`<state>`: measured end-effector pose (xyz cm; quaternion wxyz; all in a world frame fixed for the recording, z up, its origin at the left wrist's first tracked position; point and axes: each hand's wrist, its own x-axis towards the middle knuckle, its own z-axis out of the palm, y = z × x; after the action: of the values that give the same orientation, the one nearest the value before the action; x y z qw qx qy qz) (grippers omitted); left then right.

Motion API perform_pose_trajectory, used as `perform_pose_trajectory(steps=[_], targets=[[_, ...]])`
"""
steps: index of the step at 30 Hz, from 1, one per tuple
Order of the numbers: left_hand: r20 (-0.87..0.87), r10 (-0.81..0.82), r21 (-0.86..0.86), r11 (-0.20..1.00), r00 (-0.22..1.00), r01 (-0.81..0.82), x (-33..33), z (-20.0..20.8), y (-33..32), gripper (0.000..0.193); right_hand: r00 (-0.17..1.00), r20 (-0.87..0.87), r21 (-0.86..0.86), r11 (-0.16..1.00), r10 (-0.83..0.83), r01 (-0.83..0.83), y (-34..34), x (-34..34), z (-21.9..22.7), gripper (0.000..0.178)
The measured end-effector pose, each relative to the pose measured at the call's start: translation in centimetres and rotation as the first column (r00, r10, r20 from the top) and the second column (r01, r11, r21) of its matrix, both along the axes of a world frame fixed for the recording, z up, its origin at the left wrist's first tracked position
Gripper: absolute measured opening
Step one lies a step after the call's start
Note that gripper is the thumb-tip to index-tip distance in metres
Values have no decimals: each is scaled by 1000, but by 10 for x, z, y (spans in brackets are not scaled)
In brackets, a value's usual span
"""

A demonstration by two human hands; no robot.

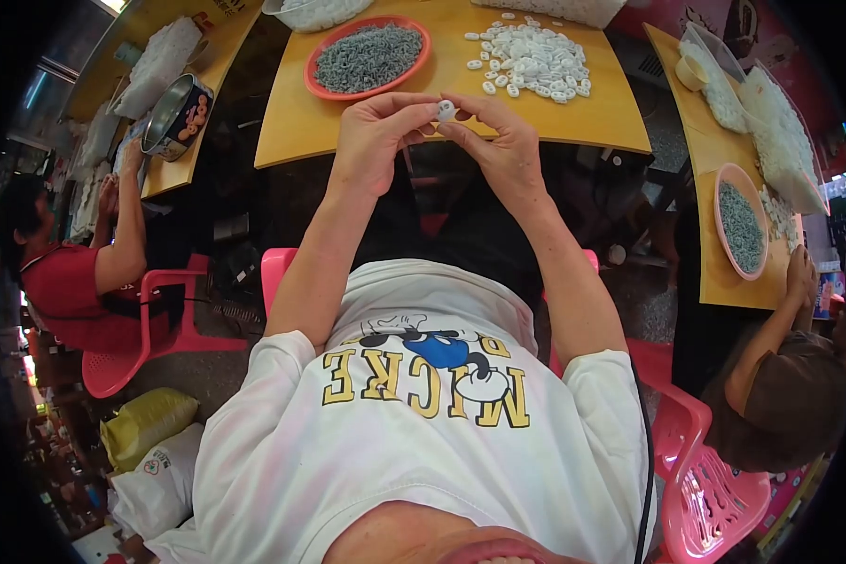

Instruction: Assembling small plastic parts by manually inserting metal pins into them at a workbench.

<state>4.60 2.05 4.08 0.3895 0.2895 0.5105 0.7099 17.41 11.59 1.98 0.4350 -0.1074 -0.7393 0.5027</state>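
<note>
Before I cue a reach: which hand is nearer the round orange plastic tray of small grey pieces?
Left. The left hand is close by the tray, on its near side; the right hand is farther off, to its right.

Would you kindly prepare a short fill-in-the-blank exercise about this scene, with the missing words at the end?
1. The left hand and the right hand hold a small piece coloured ____.
2. On the middle table, the loose pieces lie to the ____ of the bowl.
3. The heaped parts in the bowl are coloured ____.
4. The chair of the person in red is coloured ____.

Missing words: white; right; grey; pink.
</note>
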Motion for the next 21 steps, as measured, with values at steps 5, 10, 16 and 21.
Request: perform_pose_trajectory(steps=[5,10,16,21], targets=[[-12,19,49,999,1000,-19,5,0,0,12,1000,11,27,1000,3,-3,-1,3,1,30],[-34,1,42,999,999,0,3,3,-1,13,1000,10,-26,999,27,-27,0,1,0,26],[-11,25,90,996,1000,-24,10,2,0,14,1000,1,-12,1000,-13,13,0,0,-5,25],[24,58,105,993,998,-60,12,1,1,14,1000,3,-17,1000,-17,17,1,0,-5,26]])
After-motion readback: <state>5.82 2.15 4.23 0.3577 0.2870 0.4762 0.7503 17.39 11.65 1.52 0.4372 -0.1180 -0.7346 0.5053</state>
